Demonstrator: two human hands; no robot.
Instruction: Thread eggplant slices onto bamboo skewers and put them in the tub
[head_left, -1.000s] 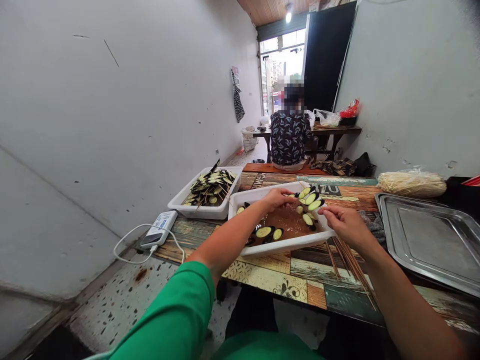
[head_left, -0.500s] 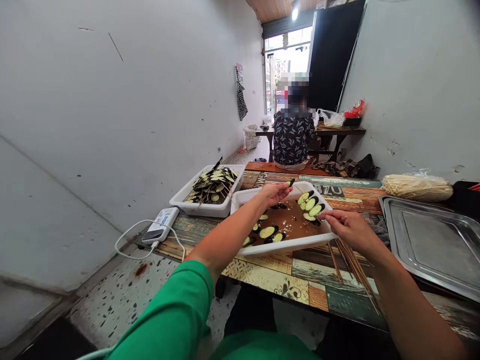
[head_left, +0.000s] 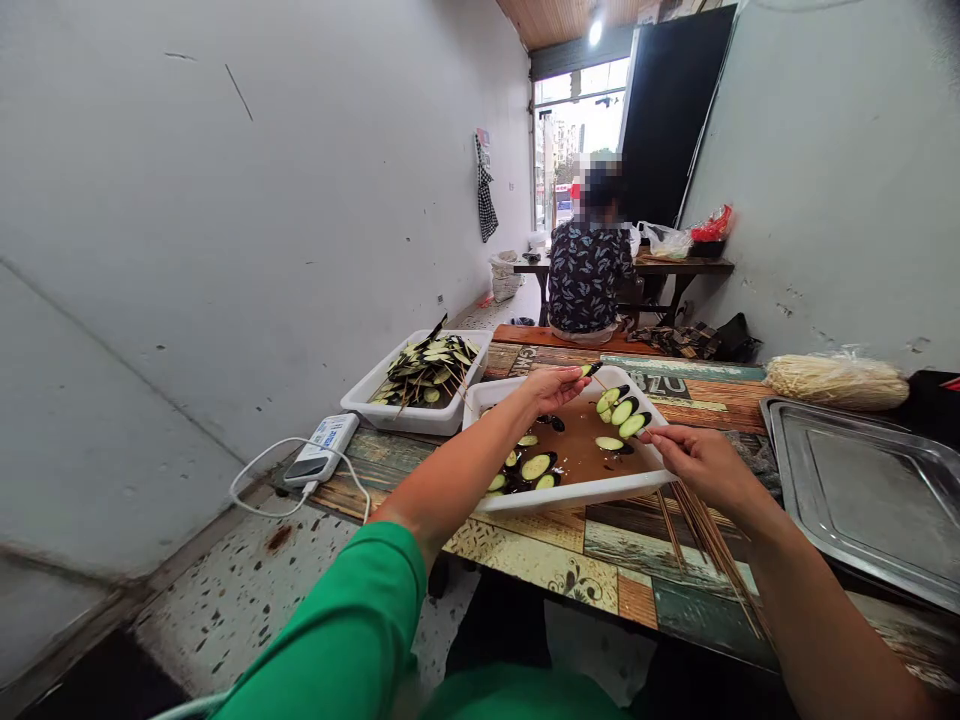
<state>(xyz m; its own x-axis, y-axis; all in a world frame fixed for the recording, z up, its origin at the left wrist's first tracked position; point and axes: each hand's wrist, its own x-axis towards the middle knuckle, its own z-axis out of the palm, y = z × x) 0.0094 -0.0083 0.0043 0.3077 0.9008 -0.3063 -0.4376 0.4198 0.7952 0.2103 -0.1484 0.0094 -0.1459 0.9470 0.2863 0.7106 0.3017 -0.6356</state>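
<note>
My left hand (head_left: 559, 388) is closed in a pinch on an eggplant slice (head_left: 592, 369) with dark skin, above the far side of a white tray (head_left: 577, 494). My right hand (head_left: 694, 458) grips the near end of a thin wooden skewer, over the tray's right rim. Threaded on that skewer are several eggplant slices (head_left: 622, 411), pale green with dark edges. The skewer's far end reaches the slice in my left hand; whether it pierces it I cannot tell. Brownish water fills the tray, with more eggplant slices (head_left: 536, 467) floating at its left and one (head_left: 611, 443) under the skewer.
A second white tray (head_left: 417, 417) holds a pile of skewered eggplant. Bare skewers (head_left: 709, 540) lie right of the water tray. Metal trays (head_left: 862, 480), bagged enoki-like mushrooms (head_left: 836, 382) and a white power strip with cable (head_left: 324, 450) are around. A person (head_left: 591, 265) sits ahead, back turned.
The skewer's far end and the slice in my left hand have come together. Floating slices have shifted slightly, and one now shows separately below the skewer. Both hands keep their grip.
</note>
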